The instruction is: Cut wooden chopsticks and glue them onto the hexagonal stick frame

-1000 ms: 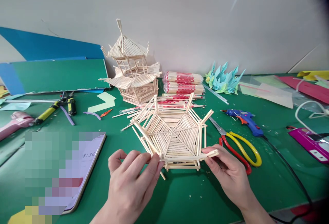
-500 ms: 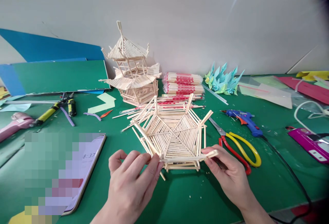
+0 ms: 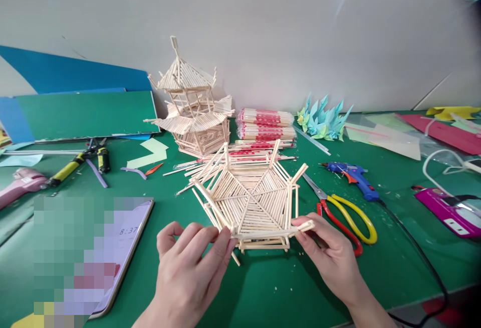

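A six-sided frame of pale wooden sticks [image 3: 259, 197] lies before me, its floor laid in wedges and short posts rising at its corners. Along its near side runs a wooden stick [image 3: 263, 234]. At the stick's left end, my left hand [image 3: 193, 268] pinches it by the near-left corner. The fingers of my right hand [image 3: 334, 260] close on its other end, by the near-right corner post. My fingertips partly cover both corners. Behind the frame stands a two-tiered stick pagoda [image 3: 191, 120] with slatted roofs.
Scissors [image 3: 351, 215] and a blue glue gun [image 3: 353, 175] with a trailing cord lie to the right, near a magenta power strip [image 3: 449, 212]. Wrapped stick bundles [image 3: 265, 125] and folded-paper spikes [image 3: 325, 117] sit behind. On the left are a phone [image 3: 130, 248] and pliers [image 3: 73, 165].
The view has shifted slightly, moving everything a little leftward in the picture. Both hands keep the same hold on the stick, and the frame stays in place.
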{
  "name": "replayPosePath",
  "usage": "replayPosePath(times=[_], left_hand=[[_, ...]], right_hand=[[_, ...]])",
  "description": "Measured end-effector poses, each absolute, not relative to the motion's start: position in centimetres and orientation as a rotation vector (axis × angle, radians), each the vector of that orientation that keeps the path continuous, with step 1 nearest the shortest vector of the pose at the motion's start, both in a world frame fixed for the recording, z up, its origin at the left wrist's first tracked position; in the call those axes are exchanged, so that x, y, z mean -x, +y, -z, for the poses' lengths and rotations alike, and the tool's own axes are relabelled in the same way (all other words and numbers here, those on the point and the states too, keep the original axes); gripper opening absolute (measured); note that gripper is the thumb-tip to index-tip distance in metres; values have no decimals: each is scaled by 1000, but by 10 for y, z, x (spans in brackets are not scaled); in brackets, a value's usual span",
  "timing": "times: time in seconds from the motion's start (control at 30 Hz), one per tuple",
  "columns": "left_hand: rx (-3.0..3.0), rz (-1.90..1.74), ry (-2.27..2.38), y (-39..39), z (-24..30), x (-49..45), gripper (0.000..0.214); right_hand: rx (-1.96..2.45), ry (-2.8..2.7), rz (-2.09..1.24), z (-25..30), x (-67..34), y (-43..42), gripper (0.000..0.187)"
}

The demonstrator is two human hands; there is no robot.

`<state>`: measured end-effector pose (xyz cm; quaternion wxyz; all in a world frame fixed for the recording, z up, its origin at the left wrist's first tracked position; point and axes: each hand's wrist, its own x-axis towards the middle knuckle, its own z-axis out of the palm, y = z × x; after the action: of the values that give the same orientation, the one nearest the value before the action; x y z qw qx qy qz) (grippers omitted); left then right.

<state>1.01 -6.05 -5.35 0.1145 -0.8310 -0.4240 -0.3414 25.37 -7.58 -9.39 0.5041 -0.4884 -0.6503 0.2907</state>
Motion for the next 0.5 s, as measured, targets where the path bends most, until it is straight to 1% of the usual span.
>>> replayPosePath(times=[0.17, 0.4, 0.5], left_hand=[[2443, 941, -1226, -60, 53, -7, 11], [2390, 984, -1166, -65, 52, 2, 13], [2382, 1096, -1199, -74, 58, -1, 14]], right_hand=[[1211, -1547, -716, 90, -252, -76, 11], [1251, -1547, -747, 89, -258, -85, 31], [1411, -1494, -534, 86, -281, -88, 26]])
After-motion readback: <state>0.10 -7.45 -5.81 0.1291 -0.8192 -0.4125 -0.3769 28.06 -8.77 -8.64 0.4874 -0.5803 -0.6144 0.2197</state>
